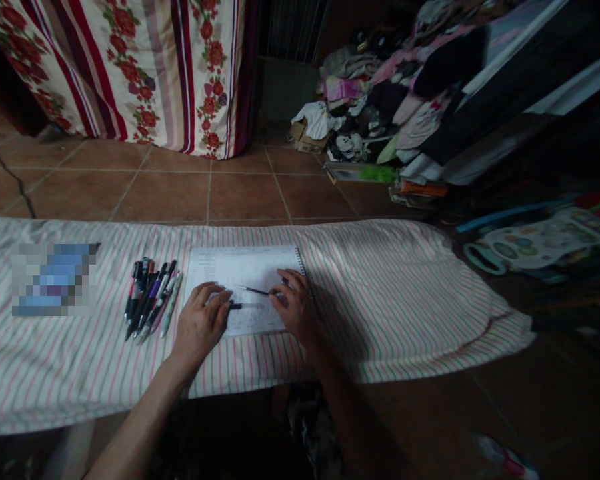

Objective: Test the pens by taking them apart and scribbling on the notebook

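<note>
A spiral notebook (240,270) lies open on a low surface covered with a striped cloth (380,300). My left hand (200,323) rests on the page's left part, fingers curled around a dark pen piece (236,306). My right hand (295,303) sits on the page's right part and pinches the end of a thin dark pen refill (253,290) that points left. Several pens (150,300) lie in a row just left of the notebook.
A blurred blue item (55,279) lies far left on the cloth. Tiled floor (180,190) stretches beyond, with a floral hanging cloth (145,67) behind. A heap of clothes (380,100) and toys (540,243) fill the right side.
</note>
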Motion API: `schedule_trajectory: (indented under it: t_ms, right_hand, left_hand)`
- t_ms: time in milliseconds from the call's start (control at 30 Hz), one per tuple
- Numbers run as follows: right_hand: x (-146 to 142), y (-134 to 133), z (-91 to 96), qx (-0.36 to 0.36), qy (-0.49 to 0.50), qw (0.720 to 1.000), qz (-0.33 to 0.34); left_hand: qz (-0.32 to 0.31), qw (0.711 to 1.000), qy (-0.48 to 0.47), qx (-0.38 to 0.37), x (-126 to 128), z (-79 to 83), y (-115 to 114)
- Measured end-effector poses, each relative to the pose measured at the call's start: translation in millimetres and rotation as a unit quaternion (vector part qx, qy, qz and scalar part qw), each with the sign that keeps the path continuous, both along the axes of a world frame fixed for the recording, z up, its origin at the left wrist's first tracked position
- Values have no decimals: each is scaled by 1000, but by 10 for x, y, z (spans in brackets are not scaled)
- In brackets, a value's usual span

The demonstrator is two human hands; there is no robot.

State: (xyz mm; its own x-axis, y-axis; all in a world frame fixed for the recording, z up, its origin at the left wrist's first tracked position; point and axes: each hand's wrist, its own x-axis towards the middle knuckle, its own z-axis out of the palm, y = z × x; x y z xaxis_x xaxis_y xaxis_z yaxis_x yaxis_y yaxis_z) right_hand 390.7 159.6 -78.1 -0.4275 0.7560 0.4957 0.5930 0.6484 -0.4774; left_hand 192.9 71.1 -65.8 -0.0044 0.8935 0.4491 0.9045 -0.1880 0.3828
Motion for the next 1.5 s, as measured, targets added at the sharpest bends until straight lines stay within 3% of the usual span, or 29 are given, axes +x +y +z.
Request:
schedule_trajectory:
  t_ms: [233,533,1000,1233,1500]
  right_hand:
    - [23,4,38,-16,14,1000,16]
    - [61,20,30,-13,26,999,23]
    - [42,21,52,-16,46,998,29]
    - [26,12,51,-107,133,985,4]
    - [13,-8,91,17,-2,1000,-4]
  left_hand:
    - [34,999,8,25,17,-2,77]
    - [-9,999,-15,31,68,-17,131]
    - [-24,999,-11,22,72,12,125]
    - [1,999,-35,27,90,53,113]
    - [-11,1000,-25,14,102,12,119]
